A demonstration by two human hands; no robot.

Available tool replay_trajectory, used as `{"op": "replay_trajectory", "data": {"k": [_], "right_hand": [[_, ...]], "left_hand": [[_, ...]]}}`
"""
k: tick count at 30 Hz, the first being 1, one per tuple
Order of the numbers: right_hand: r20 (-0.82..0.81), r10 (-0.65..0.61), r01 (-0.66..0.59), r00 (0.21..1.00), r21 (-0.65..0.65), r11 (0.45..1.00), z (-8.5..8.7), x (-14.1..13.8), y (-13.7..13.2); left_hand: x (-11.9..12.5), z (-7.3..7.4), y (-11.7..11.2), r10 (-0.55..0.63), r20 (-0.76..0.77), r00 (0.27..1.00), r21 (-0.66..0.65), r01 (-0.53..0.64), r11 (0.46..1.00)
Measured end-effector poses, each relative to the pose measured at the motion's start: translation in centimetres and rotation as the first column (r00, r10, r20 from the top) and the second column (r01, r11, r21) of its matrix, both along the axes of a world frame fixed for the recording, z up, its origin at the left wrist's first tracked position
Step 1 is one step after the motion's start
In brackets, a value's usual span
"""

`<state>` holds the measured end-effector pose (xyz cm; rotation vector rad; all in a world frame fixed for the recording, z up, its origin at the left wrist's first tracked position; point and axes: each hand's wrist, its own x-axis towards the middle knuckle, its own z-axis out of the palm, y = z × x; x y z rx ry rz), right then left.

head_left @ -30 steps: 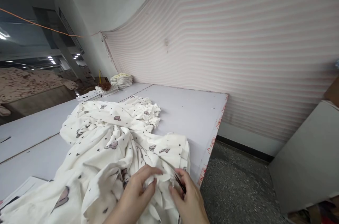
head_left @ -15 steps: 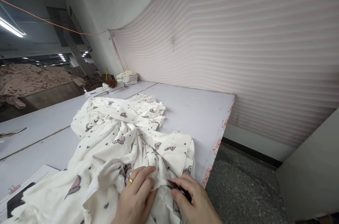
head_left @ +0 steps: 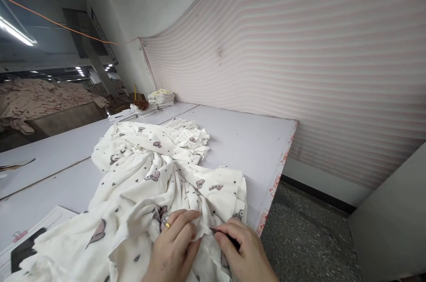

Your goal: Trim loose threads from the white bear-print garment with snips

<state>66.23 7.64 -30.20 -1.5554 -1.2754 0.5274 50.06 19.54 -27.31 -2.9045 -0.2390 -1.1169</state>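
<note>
A heap of soft white fabric, printed with dark dots and greyish-pink animal figures, lies bunched on the table in front of me. My left hand, a gold ring on one finger, is closed with its fingertips pinching a fold of this fabric. Just to its right, my right hand grips small black thread snips. Their pointed tip reaches left to the fabric edge near my left fingertips. Most of the snips is hidden inside the right hand, and I cannot tell whether the blades touch the cloth.
The pale table ends at a red-printed edge strip on the right. A black phone-like object and papers lie at lower left. Folded cloth stacks stand at the far end. Striped fabric hangs along the wall.
The view has shifted slightly. Both hands stay at the same fold; the snips are more covered by the right hand, whose fingers have closed further around them.
</note>
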Motion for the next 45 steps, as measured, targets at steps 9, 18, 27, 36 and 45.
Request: {"op": "replay_trajectory", "data": {"k": [9,18,27,36,45], "right_hand": [[-0.114,-0.022,0.036,0.993,0.116,0.993,-0.7,-1.0,1.2],[-0.103,0.002,0.010,0.995,0.114,0.993,-0.6,-0.3,1.0],[-0.003,-0.108,0.108,0.994,0.116,0.987,-0.9,-0.8,2.3],[-0.015,-0.058,0.059,0.998,0.353,0.934,-1.1,-1.2,3.3],[0.027,-0.159,0.143,0.987,0.301,0.943,-1.2,-1.9,4.6]], "left_hand": [[-0.4,0.1,0.4,-0.012,-0.014,1.000,0.003,0.012,1.000],[-0.2,0.0,0.4,-0.074,0.018,0.997,-0.100,0.075,0.992],[0.4,1.4,0.6,0.026,-0.174,0.984,-0.642,-0.134,0.755],[0.6,2.7,1.5,0.057,-0.254,0.966,-0.923,-0.259,0.283],[0.9,2.0,1.0,-0.019,-0.252,0.968,-0.903,-0.228,0.364]]}}
